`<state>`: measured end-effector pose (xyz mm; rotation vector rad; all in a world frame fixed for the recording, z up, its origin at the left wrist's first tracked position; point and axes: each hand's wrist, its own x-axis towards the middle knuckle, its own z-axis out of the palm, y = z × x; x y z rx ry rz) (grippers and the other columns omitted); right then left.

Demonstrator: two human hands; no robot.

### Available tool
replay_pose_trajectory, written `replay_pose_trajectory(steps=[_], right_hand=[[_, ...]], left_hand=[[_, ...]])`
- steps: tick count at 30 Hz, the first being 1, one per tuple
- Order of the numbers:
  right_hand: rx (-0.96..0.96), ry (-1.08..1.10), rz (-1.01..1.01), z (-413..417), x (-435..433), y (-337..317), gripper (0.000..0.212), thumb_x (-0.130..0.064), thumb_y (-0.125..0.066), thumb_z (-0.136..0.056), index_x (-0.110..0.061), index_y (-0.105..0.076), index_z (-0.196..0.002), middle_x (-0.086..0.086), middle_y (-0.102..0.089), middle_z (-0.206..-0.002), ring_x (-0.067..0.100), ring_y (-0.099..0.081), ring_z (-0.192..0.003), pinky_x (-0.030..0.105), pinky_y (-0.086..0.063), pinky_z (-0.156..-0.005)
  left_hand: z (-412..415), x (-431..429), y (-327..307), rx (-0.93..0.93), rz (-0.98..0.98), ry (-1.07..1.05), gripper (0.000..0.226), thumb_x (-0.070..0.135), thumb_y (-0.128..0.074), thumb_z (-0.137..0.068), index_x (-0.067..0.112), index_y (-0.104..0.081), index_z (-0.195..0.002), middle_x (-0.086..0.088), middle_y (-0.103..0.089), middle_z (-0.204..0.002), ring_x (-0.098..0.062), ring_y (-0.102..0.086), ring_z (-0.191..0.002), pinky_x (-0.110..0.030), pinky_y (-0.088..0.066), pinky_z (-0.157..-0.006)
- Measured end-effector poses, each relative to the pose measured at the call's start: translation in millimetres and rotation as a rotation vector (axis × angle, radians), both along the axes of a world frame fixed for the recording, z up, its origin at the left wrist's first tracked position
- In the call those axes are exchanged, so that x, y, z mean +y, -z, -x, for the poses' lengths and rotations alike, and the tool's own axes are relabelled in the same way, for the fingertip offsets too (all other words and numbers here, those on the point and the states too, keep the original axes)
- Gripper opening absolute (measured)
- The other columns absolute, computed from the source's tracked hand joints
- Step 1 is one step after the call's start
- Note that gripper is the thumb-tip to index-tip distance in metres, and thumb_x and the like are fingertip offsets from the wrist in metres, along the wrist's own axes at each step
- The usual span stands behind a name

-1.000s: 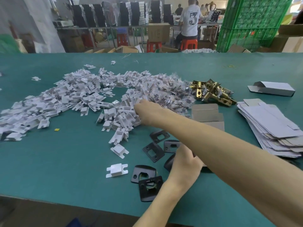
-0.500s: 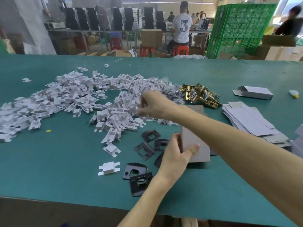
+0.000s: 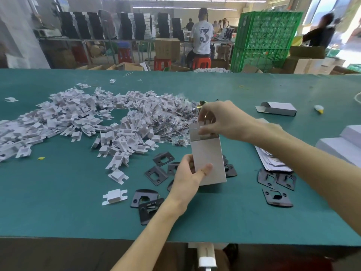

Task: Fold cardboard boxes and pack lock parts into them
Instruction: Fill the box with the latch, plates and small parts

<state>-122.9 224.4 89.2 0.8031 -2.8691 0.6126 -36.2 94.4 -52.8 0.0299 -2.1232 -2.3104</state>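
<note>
Left fingers (image 3: pixel 188 163) round the cardboard box (image 3: pixel 208 153), right fingers (image 3: pixel 206 114) at its top

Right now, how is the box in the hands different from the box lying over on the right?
The held box stands upright, gripped by the left hand; the far box lies flat on the table, untouched. The right hand pinches a white piece at the held box's open top; the far box's open end faces left. Both are pale folded cardboard.

left grip (image 3: pixel 188 174) curled, thumb pressing, right grip (image 3: pixel 220 120) pinching above
</note>
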Motion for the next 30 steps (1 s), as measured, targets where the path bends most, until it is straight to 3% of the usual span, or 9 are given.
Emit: replay_pose_trajectory(steps=[7,13,17,22,27,30], right_hand=[[0.118,-0.047,-0.152,-5,5,11,0.015,-0.024,-0.077,-0.089,-0.014,-0.073,-0.099,-0.004,-0.055,-0.094,0.017,-0.053,-0.09,0.028,-0.045,-0.081],[0.139,-0.014,-0.297,-9,12,8,0.008,-0.02,-0.074,-0.091,-0.017,-0.08,-0.096,0.0,-0.054,-0.103,0.023,-0.057,-0.102,0.046,-0.05,-0.091],[0.086,0.0,-0.264,-8,13,13,0.015,-0.02,-0.067,-0.097,-0.013,-0.08,-0.099,0.002,-0.062,-0.105,0.023,-0.057,-0.106,0.04,-0.047,-0.096],[0.145,0.01,-0.156,-13,9,11,0.019,-0.022,-0.062,-0.099,-0.01,-0.078,-0.099,0.001,-0.063,-0.096,0.022,-0.058,-0.096,0.035,-0.046,-0.087],[0.188,-0.042,-0.092,-25,-20,1,0.024,-0.025,-0.064,-0.099,-0.012,-0.069,-0.119,0.004,-0.063,-0.114,0.021,-0.057,-0.106,0.039,-0.048,-0.096],[0.168,-0.093,-0.101,-32,-46,3,0.027,-0.025,-0.069,-0.096,-0.013,-0.067,-0.12,0.004,-0.063,-0.119,0.02,-0.058,-0.11,0.037,-0.05,-0.098]], left_hand=[[1,0,2,0.0,-0.011,0.003,0.034,0.025,-0.076,-0.094,0.023,-0.056,-0.121,0.006,-0.071,-0.119,-0.001,-0.069,-0.102,-0.016,-0.055,-0.084],[1,-1,3,0.008,-0.017,0.003,0.034,0.023,-0.076,-0.094,0.022,-0.056,-0.121,0.005,-0.071,-0.12,-0.001,-0.069,-0.103,-0.018,-0.056,-0.086],[2,-1,4,0.006,-0.017,0.006,0.036,0.025,-0.075,-0.094,0.021,-0.055,-0.124,0.005,-0.07,-0.122,-0.005,-0.068,-0.108,-0.02,-0.056,-0.09],[2,0,3,0.009,-0.01,0.0,0.036,0.026,-0.076,-0.094,0.022,-0.055,-0.122,0.005,-0.07,-0.12,-0.002,-0.069,-0.104,-0.018,-0.056,-0.087],[2,1,4,0.018,0.016,0.013,0.035,0.026,-0.077,-0.093,0.023,-0.055,-0.12,0.005,-0.071,-0.119,0.0,-0.069,-0.101,-0.018,-0.056,-0.084],[2,1,5,0.03,0.035,0.005,0.034,0.027,-0.077,-0.093,0.023,-0.056,-0.12,0.004,-0.071,-0.118,-0.001,-0.07,-0.101,-0.017,-0.055,-0.084]])
